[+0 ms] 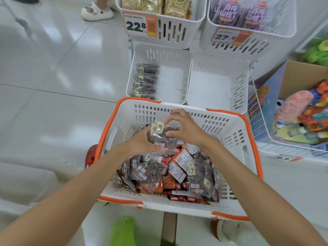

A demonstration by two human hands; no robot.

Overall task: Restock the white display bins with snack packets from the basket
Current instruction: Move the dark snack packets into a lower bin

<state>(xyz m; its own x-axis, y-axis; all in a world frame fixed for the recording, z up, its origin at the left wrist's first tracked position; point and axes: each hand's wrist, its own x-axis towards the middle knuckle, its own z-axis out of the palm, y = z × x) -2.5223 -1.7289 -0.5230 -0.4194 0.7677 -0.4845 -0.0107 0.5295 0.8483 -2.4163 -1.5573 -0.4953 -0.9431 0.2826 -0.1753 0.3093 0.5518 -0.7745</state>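
Glossy shop floor frames the basket where left hand and right hand, fingers curled, pinch a stack of snack packets, likely squaring it for the bin.

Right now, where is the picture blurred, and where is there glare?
Head view: the left hand and the packets it grips are motion-blurred; the floor tiles show glare; the 27.6 price tag is unsharp; the wide lens bends the edges.
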